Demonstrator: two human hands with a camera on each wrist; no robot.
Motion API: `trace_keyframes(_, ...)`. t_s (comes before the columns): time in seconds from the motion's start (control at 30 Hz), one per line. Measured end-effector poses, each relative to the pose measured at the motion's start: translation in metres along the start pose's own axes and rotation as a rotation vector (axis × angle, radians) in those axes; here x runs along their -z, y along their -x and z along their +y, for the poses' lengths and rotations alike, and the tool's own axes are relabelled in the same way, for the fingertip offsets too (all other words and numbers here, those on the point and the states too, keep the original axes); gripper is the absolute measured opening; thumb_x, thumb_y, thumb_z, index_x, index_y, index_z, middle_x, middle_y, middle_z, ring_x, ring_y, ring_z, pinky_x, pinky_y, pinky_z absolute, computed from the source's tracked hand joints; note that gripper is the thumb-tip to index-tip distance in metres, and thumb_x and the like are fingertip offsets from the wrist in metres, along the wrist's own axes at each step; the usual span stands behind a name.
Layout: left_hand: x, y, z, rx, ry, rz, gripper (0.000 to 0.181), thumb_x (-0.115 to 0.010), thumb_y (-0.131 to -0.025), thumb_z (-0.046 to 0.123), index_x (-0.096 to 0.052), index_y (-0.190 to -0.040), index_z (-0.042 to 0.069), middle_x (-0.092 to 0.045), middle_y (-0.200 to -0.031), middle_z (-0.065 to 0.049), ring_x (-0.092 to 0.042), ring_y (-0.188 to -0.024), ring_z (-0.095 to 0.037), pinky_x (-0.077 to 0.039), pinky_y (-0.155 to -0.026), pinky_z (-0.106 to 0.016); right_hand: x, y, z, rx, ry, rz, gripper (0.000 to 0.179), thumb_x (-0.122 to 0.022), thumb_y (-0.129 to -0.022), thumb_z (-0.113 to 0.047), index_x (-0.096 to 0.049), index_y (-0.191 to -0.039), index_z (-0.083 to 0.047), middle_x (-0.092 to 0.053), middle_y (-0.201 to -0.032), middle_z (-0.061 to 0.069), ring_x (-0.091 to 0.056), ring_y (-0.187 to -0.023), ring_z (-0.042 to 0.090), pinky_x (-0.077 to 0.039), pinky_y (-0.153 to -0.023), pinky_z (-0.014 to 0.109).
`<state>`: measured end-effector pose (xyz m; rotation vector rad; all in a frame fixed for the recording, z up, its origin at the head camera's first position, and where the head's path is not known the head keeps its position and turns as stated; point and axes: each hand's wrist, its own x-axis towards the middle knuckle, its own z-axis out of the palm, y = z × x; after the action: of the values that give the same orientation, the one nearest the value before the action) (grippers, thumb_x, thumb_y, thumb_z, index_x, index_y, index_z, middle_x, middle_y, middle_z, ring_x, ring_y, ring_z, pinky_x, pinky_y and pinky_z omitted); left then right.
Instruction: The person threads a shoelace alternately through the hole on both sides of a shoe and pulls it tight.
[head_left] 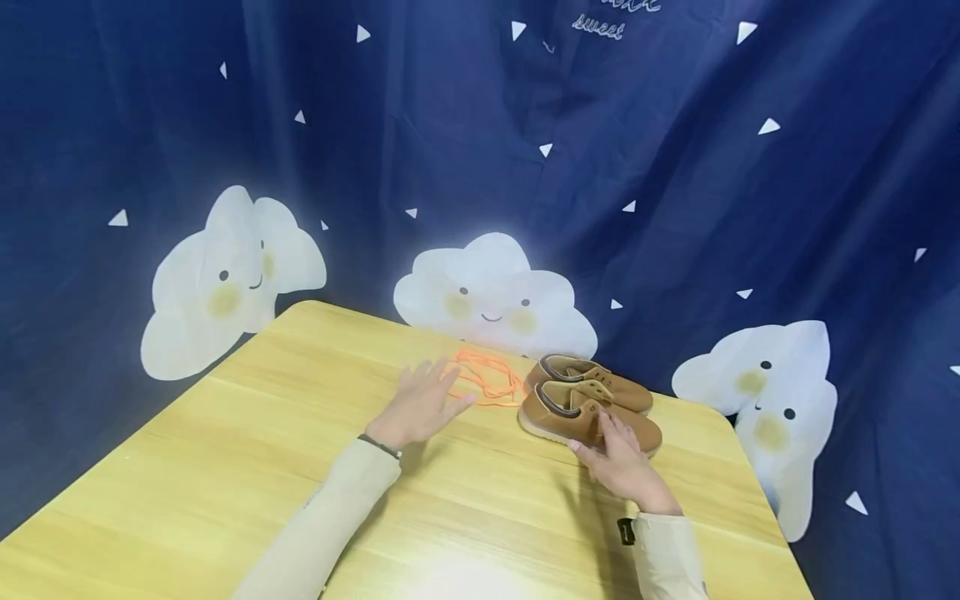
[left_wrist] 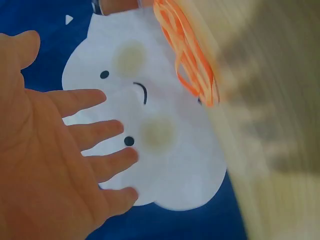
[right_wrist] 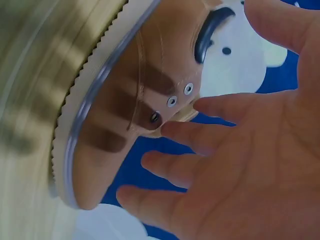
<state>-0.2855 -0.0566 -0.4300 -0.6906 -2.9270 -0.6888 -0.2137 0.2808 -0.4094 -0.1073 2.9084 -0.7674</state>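
Observation:
Two brown lace-up shoes (head_left: 551, 414) stand side by side at the far right of the table, toes to the right, with bare eyelets. An orange shoelace (head_left: 487, 375) lies in loose loops to their left. My left hand (head_left: 420, 404) hovers over the table just left of the lace, its fingers spread and holding nothing. In the left wrist view the lace (left_wrist: 187, 55) is apart from the fingers. My right hand (head_left: 624, 462) is at the near shoe, fingers extended. In the right wrist view these fingers (right_wrist: 175, 165) are beside the shoe's eyelets (right_wrist: 172, 101); contact is hard to tell.
The light wooden table (head_left: 225, 450) has rounded far corners. Close behind it hangs a dark blue curtain (head_left: 465, 100) printed with white clouds and triangles. A bright glare lies on the table's near edge.

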Motion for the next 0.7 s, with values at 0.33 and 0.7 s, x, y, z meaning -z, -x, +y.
trace_keyframes(0.33,-0.015,-0.01,-0.001,0.042,0.424,-0.096,0.067,-0.036,-0.11,0.054,-0.042,-0.156,0.007,-0.045,-0.161,-0.015,-0.042,-0.151,-0.035,-0.032,-0.126,-0.052,0.017,-0.008,0.047,0.015,-0.174,0.038,0.053,-0.056,-0.107,-0.036,-0.044,-0.139,0.005,-0.05,-0.109,0.023,-0.053,-0.098,0.034,-0.043,-0.083,0.039)
trace_keyframes(0.7,-0.046,-0.04,0.017,0.226,0.987,-0.138,0.054,-0.042,-0.111,0.036,-0.046,-0.15,-0.001,-0.054,-0.148,-0.026,-0.066,-0.122,-0.041,-0.055,-0.104,-0.047,0.045,-0.017,0.11,-0.306,-0.608,0.001,0.085,-0.04,-0.11,-0.047,0.002,-0.163,0.003,-0.015,-0.165,0.032,-0.054,-0.126,0.031,-0.059,-0.094,0.038)
